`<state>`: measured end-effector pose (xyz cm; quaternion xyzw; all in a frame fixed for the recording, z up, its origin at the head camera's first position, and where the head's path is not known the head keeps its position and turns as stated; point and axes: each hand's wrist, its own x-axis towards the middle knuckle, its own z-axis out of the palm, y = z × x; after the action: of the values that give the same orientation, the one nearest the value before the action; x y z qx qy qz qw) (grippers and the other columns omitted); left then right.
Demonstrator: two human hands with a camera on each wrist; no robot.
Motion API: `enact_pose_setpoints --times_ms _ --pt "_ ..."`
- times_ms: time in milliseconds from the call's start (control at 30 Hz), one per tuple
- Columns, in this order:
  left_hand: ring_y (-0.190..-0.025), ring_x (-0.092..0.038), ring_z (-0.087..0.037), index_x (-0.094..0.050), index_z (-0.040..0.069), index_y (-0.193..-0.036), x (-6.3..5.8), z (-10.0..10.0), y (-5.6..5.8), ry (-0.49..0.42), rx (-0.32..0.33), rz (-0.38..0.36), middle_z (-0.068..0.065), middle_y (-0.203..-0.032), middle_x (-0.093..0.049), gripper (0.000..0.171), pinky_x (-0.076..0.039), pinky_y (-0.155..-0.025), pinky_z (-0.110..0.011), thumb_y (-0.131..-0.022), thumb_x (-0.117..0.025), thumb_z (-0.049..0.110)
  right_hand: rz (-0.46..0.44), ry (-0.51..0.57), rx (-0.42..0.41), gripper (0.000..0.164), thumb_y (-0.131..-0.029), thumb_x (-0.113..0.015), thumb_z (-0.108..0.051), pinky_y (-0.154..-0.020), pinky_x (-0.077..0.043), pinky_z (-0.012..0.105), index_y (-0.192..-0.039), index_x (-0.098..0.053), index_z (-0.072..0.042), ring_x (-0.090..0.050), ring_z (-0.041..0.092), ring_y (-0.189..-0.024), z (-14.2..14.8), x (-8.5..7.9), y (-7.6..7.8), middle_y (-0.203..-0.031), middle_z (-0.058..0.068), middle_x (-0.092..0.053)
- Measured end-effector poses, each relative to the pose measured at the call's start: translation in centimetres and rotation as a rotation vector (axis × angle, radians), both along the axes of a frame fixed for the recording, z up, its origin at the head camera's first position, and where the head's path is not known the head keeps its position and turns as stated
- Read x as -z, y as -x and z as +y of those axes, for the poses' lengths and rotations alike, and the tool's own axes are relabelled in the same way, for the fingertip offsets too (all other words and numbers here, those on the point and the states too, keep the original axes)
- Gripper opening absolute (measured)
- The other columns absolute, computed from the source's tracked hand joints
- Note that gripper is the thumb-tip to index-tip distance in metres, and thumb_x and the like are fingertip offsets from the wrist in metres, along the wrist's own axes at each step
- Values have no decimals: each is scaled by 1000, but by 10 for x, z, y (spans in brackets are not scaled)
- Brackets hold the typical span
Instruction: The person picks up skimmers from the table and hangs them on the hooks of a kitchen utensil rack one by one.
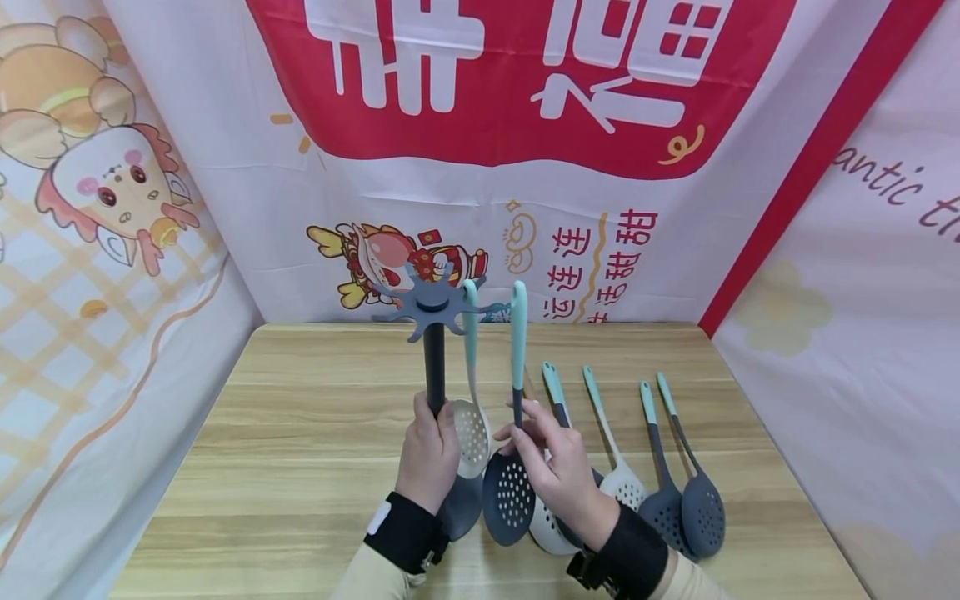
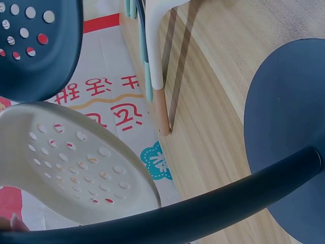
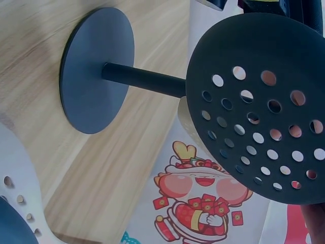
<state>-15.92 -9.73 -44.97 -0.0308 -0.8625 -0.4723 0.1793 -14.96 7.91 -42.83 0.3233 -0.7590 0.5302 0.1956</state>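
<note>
In the head view my left hand (image 1: pixel 429 458) grips the black pole of a utensil stand (image 1: pixel 434 367), which has a hooked, star-shaped top and a round base (image 1: pixel 461 510). A white skimmer (image 1: pixel 471 437) with a mint handle hangs from a hook on the stand's right side. My right hand (image 1: pixel 561 475) pinches a dark skimmer (image 1: pixel 510 500) at its neck, mint handle upward, just right of the stand. In the right wrist view the skimmer's perforated head (image 3: pixel 264 109) overlaps the pole's far end. The left wrist view shows the hanging white skimmer (image 2: pixel 76 162) beside the pole.
Right of my hands, more utensils lie on the wooden table (image 1: pixel 315 467): a white skimmer (image 1: pixel 624 483), a dark slotted turner (image 1: pixel 663 507) and a dark skimmer (image 1: pixel 703 518). Others lie partly hidden beneath my right hand. A printed cloth (image 1: pixel 420 183) hangs behind the table.
</note>
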Motion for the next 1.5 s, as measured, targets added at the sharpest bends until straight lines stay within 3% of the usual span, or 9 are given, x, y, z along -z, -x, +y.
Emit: enact_pose_setpoints --times_ms 567,867,1500 --pt "-54 -47 -13 -41 0 -110 2 0 -1 17 -21 37 -4 -66 -47 15 -37 -47 -25 -107 -40 15 141 4 -24 39 -87 -57 19 -64 -58 19 -124 -54 8 -69 18 -60 -3 -3 -2 -81 15 -75" --pt "-53 -44 -11 -40 0 -112 2 -1 0 6 -9 -11 -3 -66 -45 13 -37 -46 -23 -107 -41 12 178 7 -13 37 -87 -58 17 -59 -57 18 -123 -54 8 -68 17 -58 -4 -1 -2 -79 15 -74" --pt "-56 -48 -12 -39 0 -112 2 -1 -3 11 -11 2 -5 -68 -49 17 -38 -47 -25 -108 -39 17 166 8 -13 41 -85 -59 19 -58 -55 16 -124 -53 9 -67 17 -58 -5 -4 -7 -77 14 -73"
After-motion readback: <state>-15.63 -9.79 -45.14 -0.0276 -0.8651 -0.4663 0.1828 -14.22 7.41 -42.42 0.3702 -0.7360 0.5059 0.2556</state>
